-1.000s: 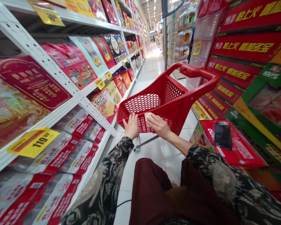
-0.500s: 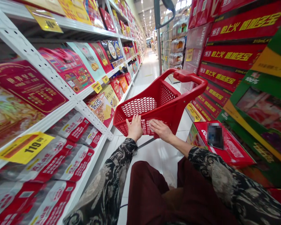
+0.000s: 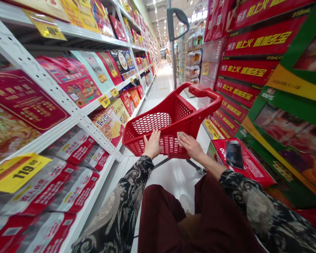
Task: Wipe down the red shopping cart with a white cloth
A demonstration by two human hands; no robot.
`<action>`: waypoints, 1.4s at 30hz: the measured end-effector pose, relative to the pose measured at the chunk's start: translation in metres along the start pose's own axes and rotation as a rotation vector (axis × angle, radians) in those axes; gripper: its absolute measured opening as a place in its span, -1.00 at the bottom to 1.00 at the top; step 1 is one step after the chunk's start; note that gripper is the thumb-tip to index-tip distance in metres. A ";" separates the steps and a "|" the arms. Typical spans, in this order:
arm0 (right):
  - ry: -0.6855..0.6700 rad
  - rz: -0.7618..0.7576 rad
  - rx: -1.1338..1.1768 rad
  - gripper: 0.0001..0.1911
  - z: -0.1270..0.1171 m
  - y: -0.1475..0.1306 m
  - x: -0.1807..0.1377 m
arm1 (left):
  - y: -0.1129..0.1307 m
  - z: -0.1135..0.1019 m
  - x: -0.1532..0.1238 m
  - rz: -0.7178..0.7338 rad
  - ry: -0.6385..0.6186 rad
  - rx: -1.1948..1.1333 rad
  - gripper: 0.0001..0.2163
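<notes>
A red plastic shopping cart [image 3: 144, 121] with perforated walls stands in front of me, its near side facing my knees. Against that side lies my left hand [image 3: 152, 146], fingers stretched out and thumb apart, close below the rim. Further right, my right hand [image 3: 191, 146] presses a small whitish cloth [image 3: 180, 138] to the same wall. Most of the cloth is hidden under the fingers, so whether it is fabric or paper I cannot tell. The part of the cart's interior that shows holds nothing.
White shelves [image 3: 94, 105] with boxed snacks run along my left. Stacked red drink cartons [image 3: 242, 73] and green juice boxes [image 3: 281, 130] line the right. A phone-like dark object [image 3: 234, 154] lies on a red box [image 3: 252, 168]. Behind the cart rises a metal pole [image 3: 173, 63] with a grey handle.
My right hand has slid to the right along the cart's side with the cloth. My left hand stays on the wall. The view has shifted slightly, showing the cart lower and further left.
</notes>
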State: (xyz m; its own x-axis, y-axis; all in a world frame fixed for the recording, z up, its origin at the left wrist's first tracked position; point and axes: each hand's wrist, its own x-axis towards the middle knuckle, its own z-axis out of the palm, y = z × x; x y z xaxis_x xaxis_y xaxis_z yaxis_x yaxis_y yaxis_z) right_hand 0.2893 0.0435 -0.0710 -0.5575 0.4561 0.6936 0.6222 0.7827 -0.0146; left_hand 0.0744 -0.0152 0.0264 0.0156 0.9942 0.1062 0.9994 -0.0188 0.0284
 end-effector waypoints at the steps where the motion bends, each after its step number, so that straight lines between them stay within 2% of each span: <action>1: 0.077 0.012 -0.002 -0.62 -0.010 0.004 0.008 | 0.001 -0.001 0.000 -0.004 -0.003 -0.007 -0.34; 5: 0.344 0.140 -0.038 -0.58 -0.046 0.026 0.050 | 0.003 -0.003 0.001 -0.020 -0.015 -0.019 -0.33; 8: 0.391 0.192 -0.096 -0.57 -0.052 0.038 0.060 | 0.002 -0.004 0.000 -0.016 -0.021 -0.032 -0.33; 13: 0.278 0.171 -0.101 -0.58 -0.023 0.028 0.028 | -0.003 -0.004 0.000 0.023 -0.044 -0.066 -0.33; 18: -0.051 0.129 -0.018 -0.63 0.016 0.008 -0.017 | -0.013 -0.002 -0.002 0.074 -0.043 -0.070 -0.31; 20: -0.112 0.136 0.004 -0.63 0.023 0.001 -0.023 | -0.024 0.002 -0.005 0.032 -0.013 -0.035 -0.32; 22: -0.073 0.116 0.037 -0.62 0.020 -0.006 -0.015 | -0.037 0.007 -0.010 -0.076 0.014 0.006 -0.33; 24: 0.037 0.074 0.082 -0.61 0.013 -0.014 0.008 | -0.048 0.011 -0.013 -0.159 0.015 0.030 -0.35; 27: 0.186 0.038 0.132 -0.60 0.006 -0.029 0.053 | -0.056 0.013 -0.014 -0.173 -0.013 0.033 -0.35; 30: 0.197 0.011 0.134 -0.61 0.015 -0.041 0.080 | -0.056 0.010 -0.013 -0.157 -0.031 0.023 -0.34; 33: 0.132 -0.017 0.128 -0.63 0.034 -0.046 0.074 | -0.056 0.009 -0.015 -0.131 -0.038 0.011 -0.34; 37: 0.055 -0.044 0.121 -0.63 0.056 -0.042 0.037 | -0.055 0.010 -0.017 -0.112 -0.035 -0.004 -0.34; 40: -0.015 -0.099 0.118 -0.64 0.062 -0.041 0.016 | -0.054 0.009 -0.018 -0.106 -0.035 -0.020 -0.35; 42: -0.036 -0.140 0.122 -0.65 0.060 -0.044 0.013 | -0.056 0.008 -0.019 -0.090 -0.038 -0.022 -0.35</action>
State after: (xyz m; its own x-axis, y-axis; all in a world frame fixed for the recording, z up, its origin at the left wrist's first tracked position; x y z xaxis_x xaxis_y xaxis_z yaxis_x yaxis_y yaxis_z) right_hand 0.2212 0.0402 -0.1047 -0.6545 0.3521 0.6690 0.4669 0.8842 -0.0086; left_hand 0.0185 -0.0318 0.0146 -0.0725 0.9953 0.0640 0.9960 0.0688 0.0575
